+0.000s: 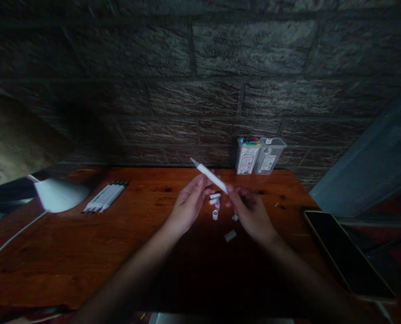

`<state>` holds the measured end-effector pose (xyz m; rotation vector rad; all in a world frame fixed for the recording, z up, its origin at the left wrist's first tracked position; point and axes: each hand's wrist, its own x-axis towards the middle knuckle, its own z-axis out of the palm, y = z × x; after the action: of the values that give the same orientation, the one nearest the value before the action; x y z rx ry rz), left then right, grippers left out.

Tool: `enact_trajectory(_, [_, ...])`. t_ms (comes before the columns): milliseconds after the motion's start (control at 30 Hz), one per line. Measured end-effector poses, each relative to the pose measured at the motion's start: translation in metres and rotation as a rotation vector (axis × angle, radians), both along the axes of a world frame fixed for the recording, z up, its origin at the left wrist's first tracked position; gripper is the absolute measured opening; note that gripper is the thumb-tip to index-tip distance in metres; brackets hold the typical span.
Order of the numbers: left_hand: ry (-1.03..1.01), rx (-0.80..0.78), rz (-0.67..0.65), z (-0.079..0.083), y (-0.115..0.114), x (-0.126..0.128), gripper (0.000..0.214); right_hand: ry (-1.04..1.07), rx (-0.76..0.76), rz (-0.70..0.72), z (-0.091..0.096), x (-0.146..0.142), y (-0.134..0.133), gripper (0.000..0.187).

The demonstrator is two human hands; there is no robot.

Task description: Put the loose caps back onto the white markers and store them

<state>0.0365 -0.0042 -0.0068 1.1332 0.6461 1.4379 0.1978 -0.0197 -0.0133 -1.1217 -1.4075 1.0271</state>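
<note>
A white marker (212,177) is held slantwise above the table, its uncapped reddish tip pointing up and to the left. My left hand (187,204) is closed around its middle, thumb in front and fingertips partly behind the barrel. At the marker's lower end, the thumb and fingers of my right hand (252,213) pinch it. Below and between the hands lie several small marker caps (215,215), some white with coloured parts. A pale cap-like piece (230,235) rests nearer to me, and a smaller white piece (234,217) lies by my right hand.
Several white markers (105,197) lie in a row on the wooden table (132,256) at left, beside a white lamp base (60,194) with a cable. Against the brick wall stand a marker-filled box (247,156) and a clear box (270,156). A phone (347,254) lies at right.
</note>
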Motion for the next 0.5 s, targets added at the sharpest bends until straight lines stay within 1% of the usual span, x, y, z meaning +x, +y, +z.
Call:
enact_trajectory(67, [-0.098,-0.041,0.018,0.003,0.001,0.000,0.031,-0.154,0.131,0.048,0.004,-0.005,-0.009,0.039])
enact_trajectory(133, [-0.136,-0.092,-0.005,0.006,0.001,-0.005,0.029,-0.287,0.214,0.086,0.006,-0.008,-0.015,0.038])
enact_trajectory(233, [-0.153,-0.145,-0.071,0.009,-0.001,-0.011,0.027,-0.428,0.279,0.168,0.005,-0.010,-0.019,0.039])
enact_trajectory(333, [-0.130,-0.175,-0.087,0.010,-0.002,-0.012,0.024,-0.476,0.287,0.251,0.003,-0.013,-0.019,0.045])
enact_trajectory(400, [-0.138,-0.196,-0.050,0.011,-0.001,-0.011,0.023,-0.554,0.299,0.240,0.003,-0.016,-0.017,0.050])
enact_trajectory(500, [-0.164,-0.258,0.061,0.012,0.004,-0.010,0.024,-0.816,0.343,0.148,0.009,-0.022,-0.011,0.056])
